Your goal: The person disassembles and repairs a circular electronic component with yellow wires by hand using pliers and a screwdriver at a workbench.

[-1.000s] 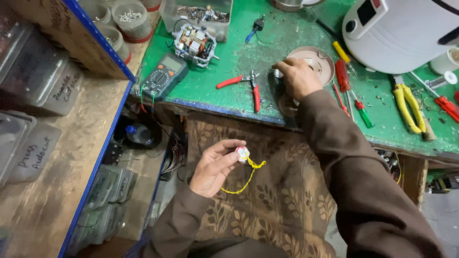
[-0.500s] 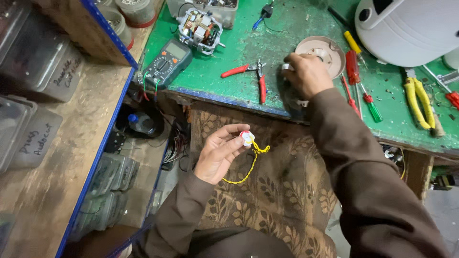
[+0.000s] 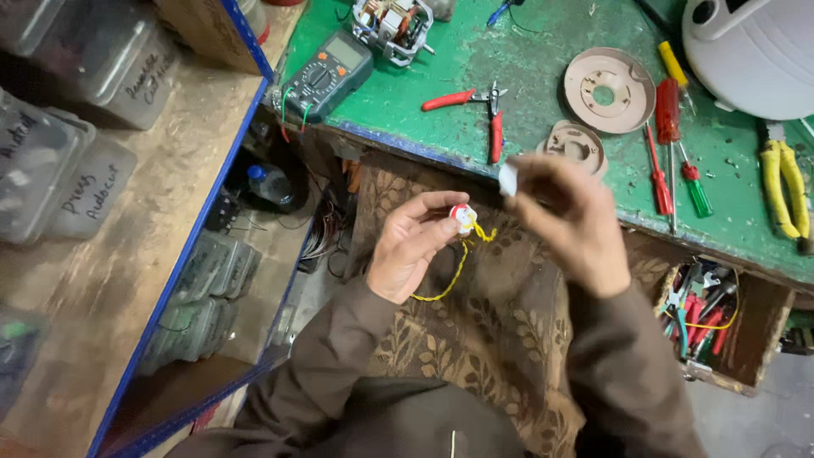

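The left hand (image 3: 411,246) is pinching a small round white-and-red part (image 3: 462,217) between thumb and fingertips, holding it above the patterned brown cloth (image 3: 475,339) that is draped over the person's lap. A yellow wire (image 3: 449,271) is hanging from that part, curling down past the palm. The right hand (image 3: 564,220) is hovering just beside it, blurred, with its fingers closed on a small white piece (image 3: 508,179) at the fingertips; the two hands are near each other but not touching.

Behind the hands the green tabletop (image 3: 526,51) is carrying red-handled pliers (image 3: 475,106), a round tan disc with a hole (image 3: 608,90), and a smaller tan ring-shaped cover (image 3: 575,144) lying near the front edge. A red screwdriver (image 3: 657,161) and a green-handled one (image 3: 695,187) are lying to the right of the discs, with yellow-handled pliers (image 3: 784,182) farther right. A dark multimeter (image 3: 326,76) is sitting at the tabletop's left corner, and a small motor (image 3: 392,25) is standing behind it. A wooden shelf with clear storage boxes (image 3: 76,136) is running along the left.
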